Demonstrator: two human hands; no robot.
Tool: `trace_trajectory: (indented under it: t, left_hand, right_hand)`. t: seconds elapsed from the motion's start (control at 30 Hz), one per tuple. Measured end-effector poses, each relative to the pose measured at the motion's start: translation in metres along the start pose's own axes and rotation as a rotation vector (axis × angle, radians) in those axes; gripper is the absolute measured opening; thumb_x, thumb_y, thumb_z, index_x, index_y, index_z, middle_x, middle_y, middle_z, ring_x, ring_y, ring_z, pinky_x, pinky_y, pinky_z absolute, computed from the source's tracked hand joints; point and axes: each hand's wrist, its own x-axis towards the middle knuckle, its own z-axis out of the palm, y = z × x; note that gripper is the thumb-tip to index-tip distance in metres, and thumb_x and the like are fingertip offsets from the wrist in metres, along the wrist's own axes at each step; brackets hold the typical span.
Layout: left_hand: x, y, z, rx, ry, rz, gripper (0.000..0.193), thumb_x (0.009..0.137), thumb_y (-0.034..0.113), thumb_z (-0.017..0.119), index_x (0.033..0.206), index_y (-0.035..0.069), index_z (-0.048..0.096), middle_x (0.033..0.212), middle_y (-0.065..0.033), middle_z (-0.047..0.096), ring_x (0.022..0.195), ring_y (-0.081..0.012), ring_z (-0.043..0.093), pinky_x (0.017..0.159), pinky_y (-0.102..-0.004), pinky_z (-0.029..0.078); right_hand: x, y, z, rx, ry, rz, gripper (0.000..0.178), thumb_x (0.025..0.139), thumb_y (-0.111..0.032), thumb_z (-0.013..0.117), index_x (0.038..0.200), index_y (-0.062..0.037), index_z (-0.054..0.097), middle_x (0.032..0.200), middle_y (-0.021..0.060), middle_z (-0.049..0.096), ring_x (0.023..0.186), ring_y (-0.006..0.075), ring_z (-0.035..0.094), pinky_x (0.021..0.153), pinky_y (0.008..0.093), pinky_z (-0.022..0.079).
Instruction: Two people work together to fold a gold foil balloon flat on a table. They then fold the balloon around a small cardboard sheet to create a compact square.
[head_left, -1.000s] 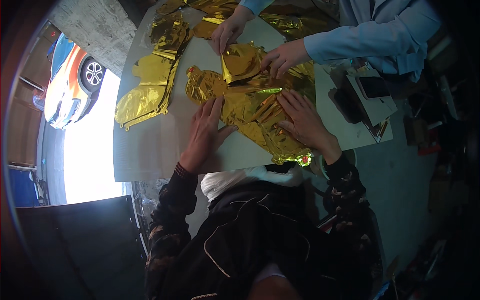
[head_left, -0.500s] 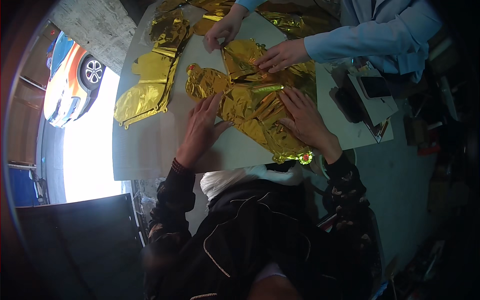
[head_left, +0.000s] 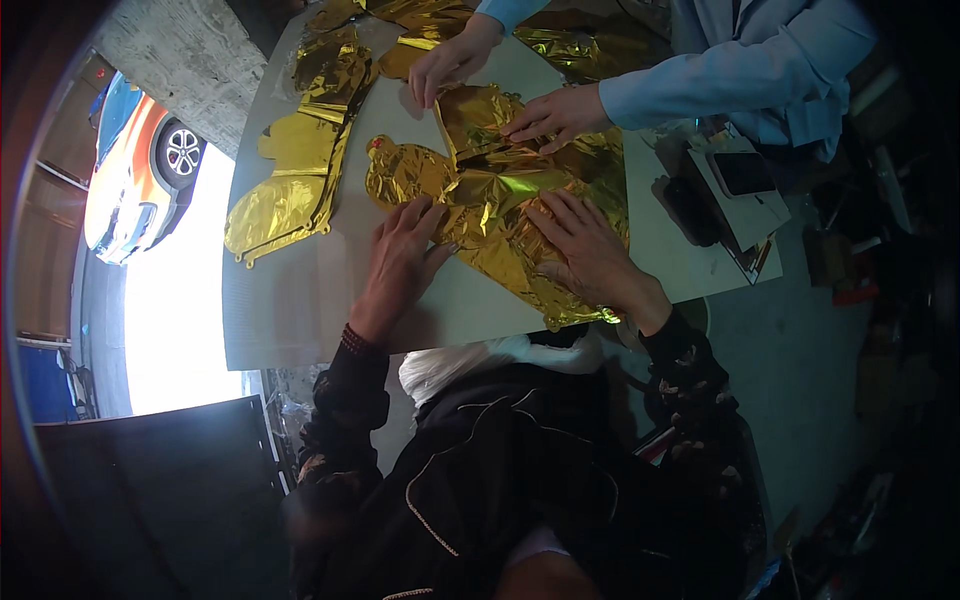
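Observation:
A flat, crinkled gold foil balloon (head_left: 500,235) lies on the pale table in front of me. My left hand (head_left: 402,255) rests on its left edge, thumb and fingers apart. Spread flat over its right part is my right hand (head_left: 585,255), fingers stretched out. Across the table, a co-worker's hand (head_left: 557,115) presses on another gold foil sheet (head_left: 475,110) that meets mine. The co-worker's other hand (head_left: 455,65) is by that sheet's far left corner. How the foil layers overlap cannot be made out.
More flat gold foil balloons (head_left: 285,190) lie along the table's left side. On the right are a phone (head_left: 742,173), a dark oblong object (head_left: 688,210) and papers on the table (head_left: 300,310). An orange car (head_left: 140,180) stands outside at the left.
My right hand has slid left and slightly down over the foil, smoothing its folds flatter. My left hand has stayed nearly in place. The view has shifted slightly.

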Motion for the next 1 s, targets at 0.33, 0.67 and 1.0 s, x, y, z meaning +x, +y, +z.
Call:
trace_trajectory:
  t: [0.33,0.67,1.0]
  left_hand:
    - [0.0018,0.0006,-0.0036,-0.012,-0.037,-0.039,0.052,0.084,0.019,0.079,0.132,0.007,0.060,0.136,-0.0104,0.058,0.128,-0.0333,0.054,0.104,-0.0477,0.042]
    - [0.0035,-0.0009,-0.0031,-0.004,-0.046,-0.043,0.051,0.084,0.019,0.078,0.131,0.008,0.060,0.137,-0.0104,0.058,0.128,-0.0336,0.054,0.104,-0.0485,0.042]
    - [0.0064,-0.0013,-0.0044,0.002,-0.051,-0.038,0.054,0.084,0.019,0.078,0.133,0.008,0.058,0.136,-0.0107,0.059,0.128,-0.0328,0.054,0.103,-0.0486,0.043]
  right_hand:
    - [-0.0001,0.0003,0.0024,0.035,0.069,0.010,0.080,0.098,-0.054,0.056,0.160,-0.0097,0.031,0.164,0.0181,0.029,0.152,0.0388,0.024,0.125,0.0528,0.021]
    - [-0.0025,0.0016,0.0052,0.038,0.082,0.006,0.080,0.098,-0.057,0.056,0.159,-0.0093,0.035,0.163,0.0195,0.032,0.153,0.0391,0.024,0.124,0.0553,0.019]
    - [-0.0005,0.0004,0.0060,0.017,0.075,0.013,0.079,0.097,-0.054,0.059,0.157,-0.0077,0.037,0.162,0.0190,0.033,0.152,0.0385,0.026,0.124,0.0556,0.019]
